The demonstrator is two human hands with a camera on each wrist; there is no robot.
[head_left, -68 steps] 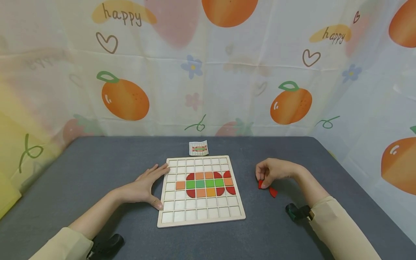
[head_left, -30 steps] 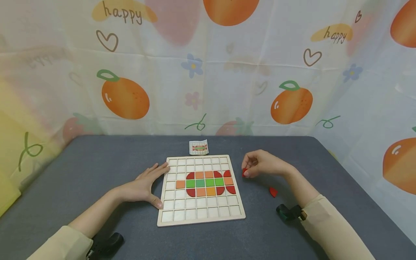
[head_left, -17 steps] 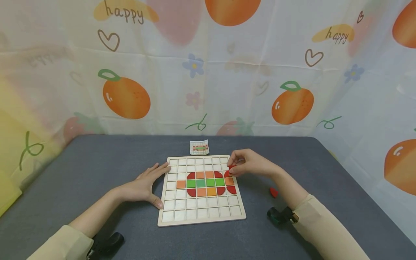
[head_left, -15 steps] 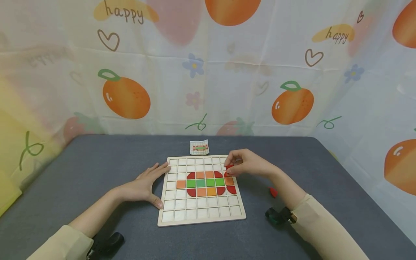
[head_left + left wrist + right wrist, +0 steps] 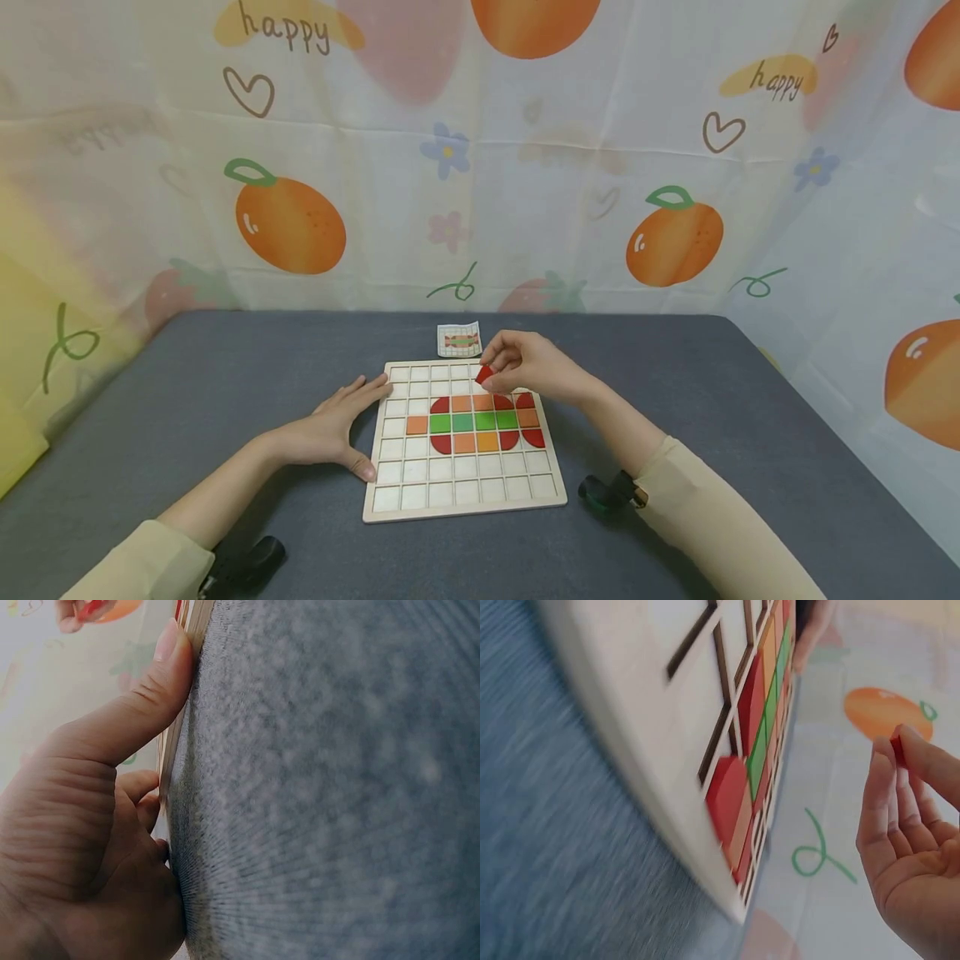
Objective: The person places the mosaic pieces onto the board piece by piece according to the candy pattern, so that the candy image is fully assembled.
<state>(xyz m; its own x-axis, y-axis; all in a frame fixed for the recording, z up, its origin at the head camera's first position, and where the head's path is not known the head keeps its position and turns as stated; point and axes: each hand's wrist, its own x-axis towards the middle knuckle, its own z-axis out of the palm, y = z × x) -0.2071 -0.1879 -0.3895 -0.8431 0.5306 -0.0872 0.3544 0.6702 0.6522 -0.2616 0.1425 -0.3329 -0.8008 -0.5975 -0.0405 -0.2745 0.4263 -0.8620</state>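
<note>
A pale wooden grid board (image 5: 465, 511) lies on the dark table, its middle rows filled with green tiles (image 5: 485, 422), orange tiles (image 5: 416, 426) and round-cornered red tiles (image 5: 533, 437). Fingers and thumb spread, the left hand (image 5: 318, 435) rests against the board's left edge; the left wrist view has its thumb (image 5: 142, 705) along that edge. Over the board's upper part, the right hand (image 5: 540, 367) pinches a small red tile (image 5: 483, 375) between thumb and forefinger. The right wrist view shows this red tile (image 5: 898, 751) at the fingertips, raised off the board.
Just behind the board lies a small paper card (image 5: 459, 341) printed with a red, orange and green pattern on a grid. A fruit-print curtain (image 5: 525, 208) hangs behind the table. Each wrist wears a black device (image 5: 611, 492).
From the table at the right, the right hand has carried a red tile left over the board. Its forearm now hides the other red piece lying there. The left hand stays put.
</note>
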